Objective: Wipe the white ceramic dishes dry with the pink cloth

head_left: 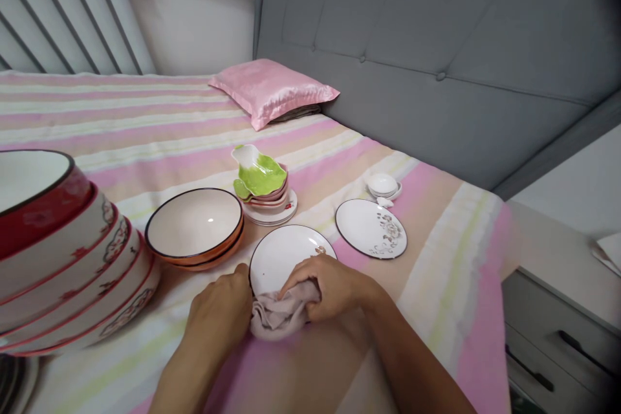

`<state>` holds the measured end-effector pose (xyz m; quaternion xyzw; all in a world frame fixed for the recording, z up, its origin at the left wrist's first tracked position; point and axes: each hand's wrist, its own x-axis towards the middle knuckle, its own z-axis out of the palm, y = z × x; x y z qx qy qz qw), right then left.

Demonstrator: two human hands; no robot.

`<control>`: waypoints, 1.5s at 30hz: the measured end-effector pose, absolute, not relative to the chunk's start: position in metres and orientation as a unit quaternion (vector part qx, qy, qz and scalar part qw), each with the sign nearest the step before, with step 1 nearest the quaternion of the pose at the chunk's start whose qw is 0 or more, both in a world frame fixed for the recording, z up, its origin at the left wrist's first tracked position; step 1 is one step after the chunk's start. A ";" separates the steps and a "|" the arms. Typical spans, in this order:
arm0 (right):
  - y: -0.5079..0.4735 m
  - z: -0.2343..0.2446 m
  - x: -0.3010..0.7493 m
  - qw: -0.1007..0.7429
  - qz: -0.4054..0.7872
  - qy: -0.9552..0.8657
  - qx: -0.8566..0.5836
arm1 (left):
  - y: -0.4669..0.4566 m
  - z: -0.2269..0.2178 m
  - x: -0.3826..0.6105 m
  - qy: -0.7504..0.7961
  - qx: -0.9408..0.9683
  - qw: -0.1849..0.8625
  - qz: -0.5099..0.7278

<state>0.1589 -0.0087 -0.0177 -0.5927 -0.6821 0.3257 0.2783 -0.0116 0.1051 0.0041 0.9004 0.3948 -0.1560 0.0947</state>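
Observation:
A white plate (284, 255) with a dark rim and a brown flower print is tilted up in front of me. At its left edge, my left hand (222, 307) is closed on the rim, fingers mostly hidden behind it. My right hand (330, 284) grips a crumpled greyish-pink cloth (279, 315) against the lower part of the plate. Just beyond to the right, a similar flowered plate (363, 226) lies on the striped bedspread (436, 284).
Left stand a tall stack of red-rimmed bowls (72, 272) and two orange bowls (194, 226). Leaf-shaped green dishes (262, 174) sit on small plates (286, 210). Small white dishes (382, 184) are near the headboard (388, 45). A pink pillow (274, 87) lies behind; a nightstand (557, 310) is right.

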 end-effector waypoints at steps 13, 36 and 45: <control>-0.012 -0.013 0.167 0.240 0.510 -0.619 -0.546 | 0.103 0.008 -0.010 0.406 0.895 0.104 -0.155; 0.002 -0.024 0.174 0.582 0.141 -0.366 -0.712 | 0.104 0.007 -0.011 0.396 0.901 0.108 -0.142; 0.002 -0.032 0.168 0.331 0.005 -0.439 -0.836 | 0.105 0.006 -0.011 0.400 0.899 0.104 -0.143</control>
